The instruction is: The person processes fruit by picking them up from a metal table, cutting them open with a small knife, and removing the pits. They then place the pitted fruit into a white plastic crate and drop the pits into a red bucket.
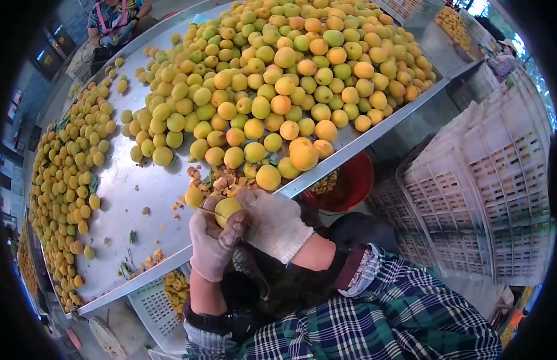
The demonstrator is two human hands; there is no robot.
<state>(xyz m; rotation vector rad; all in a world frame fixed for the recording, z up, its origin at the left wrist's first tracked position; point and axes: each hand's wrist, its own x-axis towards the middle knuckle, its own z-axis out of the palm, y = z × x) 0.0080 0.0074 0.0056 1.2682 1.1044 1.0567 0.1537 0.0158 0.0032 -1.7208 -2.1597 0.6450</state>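
Note:
My left hand (pixel 211 247), in a pale glove, grips a yellow-green apricot (pixel 227 209) from below, just past the near edge of the metal table (pixel 129 198). My right hand (pixel 276 224), in a white knit glove, closes on the same fruit from the right. A thin dark line, possibly a blade, crosses the fruit's left side; I cannot tell which hand holds it. A small heap of brown pits and scraps (pixel 219 180) lies on the table just beyond my hands.
Heaps of apricots (pixel 278 78) cover the table, with another band of fruit (pixel 65 180) along its left side. Below the edge stand a red bucket (pixel 354 180), stacked white crates (pixel 488 192) and a crate of cut fruit (pixel 170 289). Another person (pixel 115 21) sits far left.

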